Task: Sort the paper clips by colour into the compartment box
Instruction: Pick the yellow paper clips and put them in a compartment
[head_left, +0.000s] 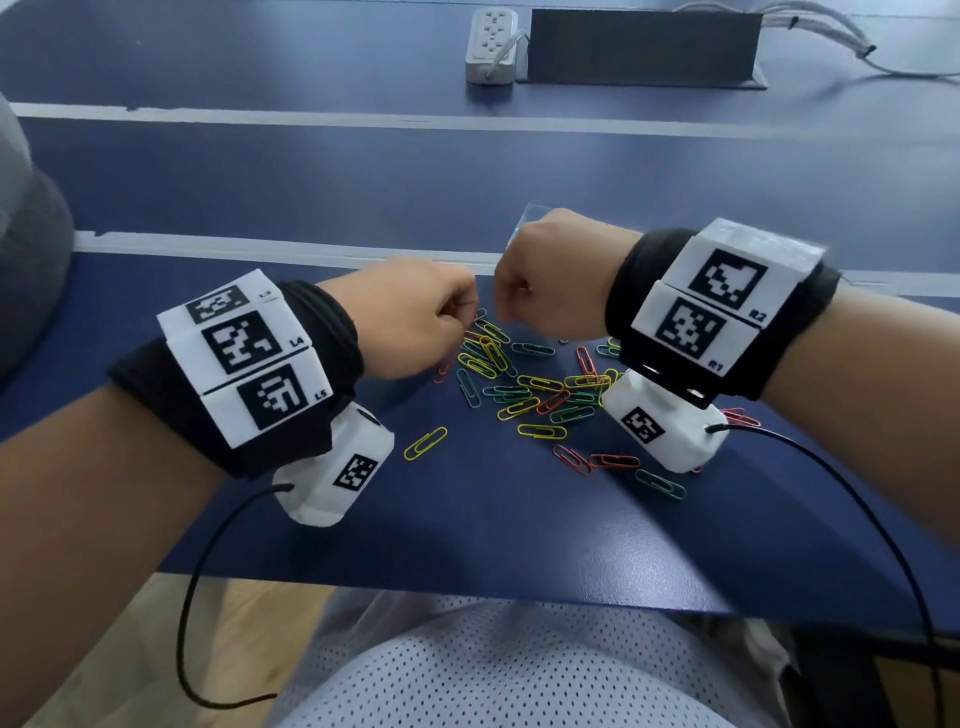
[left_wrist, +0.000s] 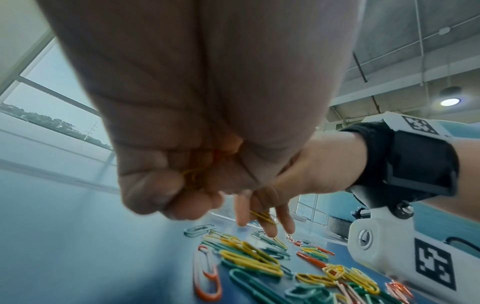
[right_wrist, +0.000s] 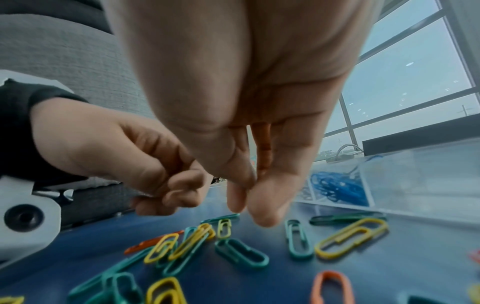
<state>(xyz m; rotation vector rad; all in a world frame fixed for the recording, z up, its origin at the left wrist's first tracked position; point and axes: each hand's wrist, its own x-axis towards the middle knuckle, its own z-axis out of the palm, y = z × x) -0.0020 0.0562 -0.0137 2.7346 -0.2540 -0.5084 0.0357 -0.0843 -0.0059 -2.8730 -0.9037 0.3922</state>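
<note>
Both grips curl round yellow wire paper clips (left_wrist: 263, 215), while blue ones already lie in the clear plastic compartment box (right_wrist: 415, 185) and many colours remain on the table (head_left: 467, 519).

Black bands (head_left: 332, 332) on my wrists, white tag blocks (head_left: 244, 358) marked L4, R2, white cameras (head_left: 665, 426), black cables (head_left: 208, 571), dotted white shirt (head_left: 493, 670).
</note>
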